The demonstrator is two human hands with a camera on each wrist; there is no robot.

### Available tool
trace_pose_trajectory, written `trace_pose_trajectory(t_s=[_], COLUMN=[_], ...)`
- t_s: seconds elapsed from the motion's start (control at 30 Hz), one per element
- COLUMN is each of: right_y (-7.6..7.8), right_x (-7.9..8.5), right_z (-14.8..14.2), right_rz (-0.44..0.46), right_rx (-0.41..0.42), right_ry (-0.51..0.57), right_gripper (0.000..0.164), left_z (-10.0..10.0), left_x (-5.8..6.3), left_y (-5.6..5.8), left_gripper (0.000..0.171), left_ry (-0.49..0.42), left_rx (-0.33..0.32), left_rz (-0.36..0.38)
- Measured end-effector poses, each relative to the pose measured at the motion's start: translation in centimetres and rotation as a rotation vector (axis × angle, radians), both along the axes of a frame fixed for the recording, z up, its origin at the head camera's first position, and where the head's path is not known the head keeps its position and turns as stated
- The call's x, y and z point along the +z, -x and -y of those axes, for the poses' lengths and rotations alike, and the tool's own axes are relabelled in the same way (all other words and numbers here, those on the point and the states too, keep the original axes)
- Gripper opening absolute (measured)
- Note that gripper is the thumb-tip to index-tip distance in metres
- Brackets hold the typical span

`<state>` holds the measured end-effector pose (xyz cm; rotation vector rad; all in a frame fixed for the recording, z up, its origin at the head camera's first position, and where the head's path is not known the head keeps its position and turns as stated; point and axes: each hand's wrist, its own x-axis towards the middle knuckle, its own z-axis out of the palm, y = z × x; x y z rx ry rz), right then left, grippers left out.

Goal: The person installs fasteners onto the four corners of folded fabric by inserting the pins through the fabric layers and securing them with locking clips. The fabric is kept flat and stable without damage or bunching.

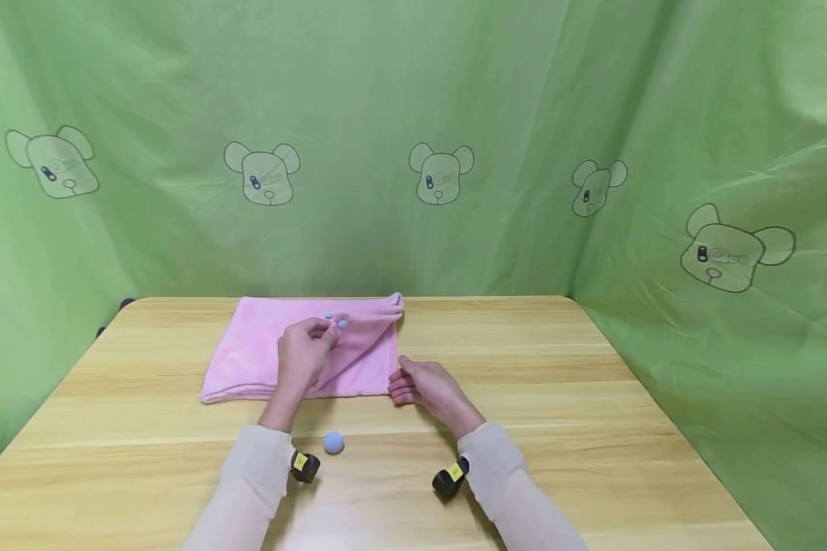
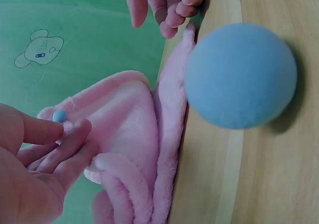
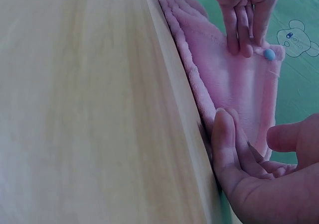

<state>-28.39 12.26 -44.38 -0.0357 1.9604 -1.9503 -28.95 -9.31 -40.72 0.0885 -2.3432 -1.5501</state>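
A pink plush cloth (image 1: 258,337) lies folded on the wooden table. My left hand (image 1: 302,352) pinches its upper layer between thumb and fingertips and holds it lifted in a slanting fold. Right by that pinch sit two small light-blue balls (image 1: 342,324); one blue ball (image 2: 59,116) shows beside the thumb in the left wrist view. My right hand (image 1: 429,389) is at the cloth's near right corner, fingers loosely bent and thumb apart. Its fingertips (image 3: 223,129) are right at the cloth's edge in the right wrist view.
A larger blue ball (image 1: 334,442) rests on the table (image 1: 579,451) between the forearms, nearer than the cloth. Green curtains (image 1: 358,229) with printed bear heads stand behind the table and along both sides. Each wrist wears a small black camera (image 1: 306,467).
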Motion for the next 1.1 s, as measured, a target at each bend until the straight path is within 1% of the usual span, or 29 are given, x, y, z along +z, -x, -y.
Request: trace_pose_trajectory(t_s=[0.1,0.17,0.33,0.47,0.57,0.67,0.73,0.8,0.9,1.0,1.1], right_y=[0.1,0.1,0.1,0.1,0.1,0.1,0.1,0.0,0.0,0.0,0.0], right_x=[0.0,0.0,0.0,0.0,-0.1,-0.2,-0.2,-0.1,-0.1,-0.1,-0.1], right_z=[0.0,0.0,0.0,0.0,0.1,0.1,0.1,0.1,0.0,0.0,0.0], right_rz=[0.002,0.003,0.003,0.006,0.013,0.017,0.017,0.019,0.02,0.018,0.023], right_rx=[-0.003,-0.003,0.0,-0.001,-0.003,-0.004,-0.004,-0.004,-0.007,-0.008,-0.008], right_ry=[-0.003,-0.002,0.004,0.004,0.007,0.01,0.011,0.01,0.008,0.012,0.018], right_gripper=[0.044,0.044,0.043,0.042,0.04,0.039,0.039,0.039,0.038,0.038,0.037], left_z=[0.1,0.2,0.3,0.4,0.5,0.4,0.3,0.0,-0.6,-1.6,-2.6], left_x=[0.0,0.0,0.0,-0.1,0.0,0.1,0.3,0.7,1.2,1.5,1.3], left_y=[0.1,0.2,0.2,0.1,0.0,-0.1,-0.2,-0.4,-0.8,-1.1,-1.4], left_gripper=[0.021,0.025,0.041,0.056,0.063,0.066,0.067,0.065,0.055,0.041,0.031], left_ry=[0.017,0.016,0.003,-0.02,-0.043,-0.044,-0.033,-0.014,0.032,0.098,0.185], left_rx=[0.007,0.0,-0.034,-0.049,-0.047,-0.031,-0.013,0.01,0.033,0.011,-0.061], left_rz=[0.008,0.023,0.09,0.137,0.165,0.159,0.124,0.071,-0.009,-0.03,-0.018])
